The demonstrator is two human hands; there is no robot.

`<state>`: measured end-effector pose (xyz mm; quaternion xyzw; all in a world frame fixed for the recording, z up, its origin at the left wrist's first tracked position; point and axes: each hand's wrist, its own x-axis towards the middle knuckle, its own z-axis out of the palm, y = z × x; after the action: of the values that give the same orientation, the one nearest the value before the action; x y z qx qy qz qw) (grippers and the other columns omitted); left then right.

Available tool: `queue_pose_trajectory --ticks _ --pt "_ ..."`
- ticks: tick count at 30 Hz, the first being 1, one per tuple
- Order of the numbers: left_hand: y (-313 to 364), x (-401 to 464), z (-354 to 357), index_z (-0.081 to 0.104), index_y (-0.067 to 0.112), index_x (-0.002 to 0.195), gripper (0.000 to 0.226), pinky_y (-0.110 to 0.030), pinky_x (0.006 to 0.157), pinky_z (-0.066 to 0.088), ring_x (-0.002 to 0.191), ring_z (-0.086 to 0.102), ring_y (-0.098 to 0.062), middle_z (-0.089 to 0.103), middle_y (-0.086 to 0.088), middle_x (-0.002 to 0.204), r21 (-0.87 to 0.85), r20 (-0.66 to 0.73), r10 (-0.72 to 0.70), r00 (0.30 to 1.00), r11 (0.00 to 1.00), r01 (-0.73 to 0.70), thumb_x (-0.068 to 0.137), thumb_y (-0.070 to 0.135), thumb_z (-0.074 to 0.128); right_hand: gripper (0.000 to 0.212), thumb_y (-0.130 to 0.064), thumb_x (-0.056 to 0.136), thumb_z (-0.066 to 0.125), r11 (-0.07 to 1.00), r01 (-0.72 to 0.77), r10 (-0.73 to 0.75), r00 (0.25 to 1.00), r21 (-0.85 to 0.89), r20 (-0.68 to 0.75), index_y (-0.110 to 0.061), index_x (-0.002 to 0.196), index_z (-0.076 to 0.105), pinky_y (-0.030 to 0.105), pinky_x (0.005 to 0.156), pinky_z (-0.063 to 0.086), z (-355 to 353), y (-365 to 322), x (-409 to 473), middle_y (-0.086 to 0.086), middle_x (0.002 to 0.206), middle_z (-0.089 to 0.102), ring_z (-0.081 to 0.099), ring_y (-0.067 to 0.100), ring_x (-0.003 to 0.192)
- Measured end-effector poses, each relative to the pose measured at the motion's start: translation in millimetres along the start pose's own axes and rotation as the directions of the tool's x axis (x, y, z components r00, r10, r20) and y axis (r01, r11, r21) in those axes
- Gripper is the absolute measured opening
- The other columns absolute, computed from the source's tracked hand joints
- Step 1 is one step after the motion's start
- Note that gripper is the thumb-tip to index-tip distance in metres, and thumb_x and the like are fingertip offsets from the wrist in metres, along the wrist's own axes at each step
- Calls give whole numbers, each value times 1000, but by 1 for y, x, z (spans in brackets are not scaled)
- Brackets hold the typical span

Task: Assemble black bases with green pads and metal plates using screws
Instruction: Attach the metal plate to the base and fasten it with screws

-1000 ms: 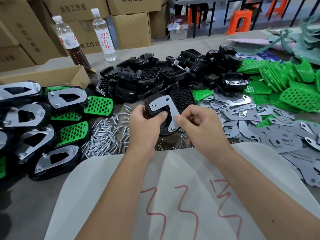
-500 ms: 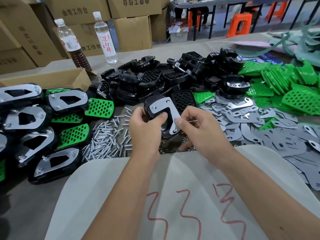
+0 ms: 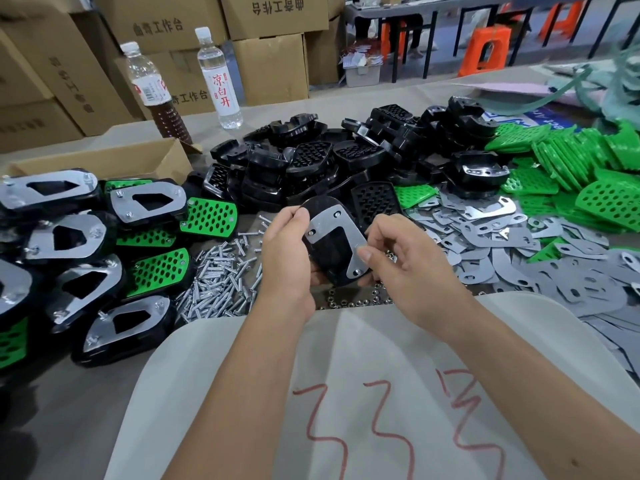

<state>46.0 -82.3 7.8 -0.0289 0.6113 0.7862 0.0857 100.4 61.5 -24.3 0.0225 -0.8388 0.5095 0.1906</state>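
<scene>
My left hand (image 3: pixel 285 258) grips a black base (image 3: pixel 332 266) by its left edge, above the table's middle. A metal plate (image 3: pixel 337 233) lies on the base with screw heads showing in its holes. My right hand (image 3: pixel 405 268) pinches the plate's lower right edge with thumb and forefinger. Loose screws (image 3: pixel 221 282) lie in a heap left of my hands. Small nuts (image 3: pixel 349 299) are scattered under the base. A pile of black bases (image 3: pixel 311 164) sits behind, green pads (image 3: pixel 581 168) at the right, and flat metal plates (image 3: pixel 519 258) spread to the right.
Finished assemblies (image 3: pixel 90 258) with green pads and plates are stacked at the left. An open cardboard box (image 3: pixel 104 161) and two bottles (image 3: pixel 218 77) stand behind them. Cartons line the back. A white cloth with red marks (image 3: pixel 346 393) covers my lap.
The base has turned in my hands so the plate now runs more upright and faces me. My right hand shifted from the plate's tip to its lower right edge.
</scene>
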Motion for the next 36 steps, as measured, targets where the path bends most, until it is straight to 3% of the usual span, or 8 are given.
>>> queue_pose_trajectory --ticks 4,8,12,16,20,25,32,36 --pt "2 -1 1 58 23 75 31 -60 81 59 80 66 -34 68 0 72 -82 -49 -99 994 992 94 105 25 50 22 -6 99 63 999 33 -33 999 -31 -9 -8 81 51 50 78 56 -2 -3 -1 9 90 51 57 35 88" --pt "2 0 2 60 22 76 31 -70 87 54 84 68 -36 69 -5 80 -107 -44 -117 992 988 112 105 24 50 22 -6 98 65 998 21 -22 1000 -62 -7 -7 81 50 47 77 55 -2 -5 -1 8 88 51 58 33 87" --pt "1 -2 5 58 14 90 28 -64 80 54 88 61 -35 62 -11 94 6 -14 -10 1000 1000 10 105 36 54 26 -5 99 64 997 -76 76 997 0 -31 -6 78 48 30 63 56 -5 -2 1 19 93 56 72 24 75" --pt "-1 0 5 58 16 86 24 -59 78 57 83 63 -31 63 -10 88 72 31 63 998 995 -65 100 33 68 25 -6 98 67 979 -164 167 986 119 -14 -2 80 51 62 73 57 -5 1 2 22 93 65 76 19 67" --pt "0 1 0 61 20 92 12 -46 67 58 81 66 -29 65 -5 87 23 50 93 994 995 -94 102 26 66 24 -14 93 76 937 -189 210 977 293 -40 -6 81 58 62 72 56 -5 -2 1 12 81 68 74 19 65" --pt "-2 4 -1 63 22 93 10 -49 72 56 86 67 -31 70 -7 93 -6 31 88 996 996 -87 102 25 64 20 -22 88 76 938 -146 171 984 314 -54 -15 87 57 64 65 57 1 -2 -3 6 85 65 71 25 67" --pt "-4 5 -1 59 20 89 16 -48 69 60 85 69 -31 70 -8 94 -31 -9 59 998 998 -59 102 27 66 38 -13 88 83 880 -203 253 965 430 -62 -21 106 51 41 57 62 0 1 -1 3 97 63 68 21 67" --pt "-6 5 1 60 19 88 18 -70 83 57 87 68 -32 68 -9 95 -21 -47 84 995 996 -85 100 28 69 29 -19 89 83 891 -191 243 967 413 -77 -18 99 56 38 52 59 0 3 0 -7 81 62 61 16 62"
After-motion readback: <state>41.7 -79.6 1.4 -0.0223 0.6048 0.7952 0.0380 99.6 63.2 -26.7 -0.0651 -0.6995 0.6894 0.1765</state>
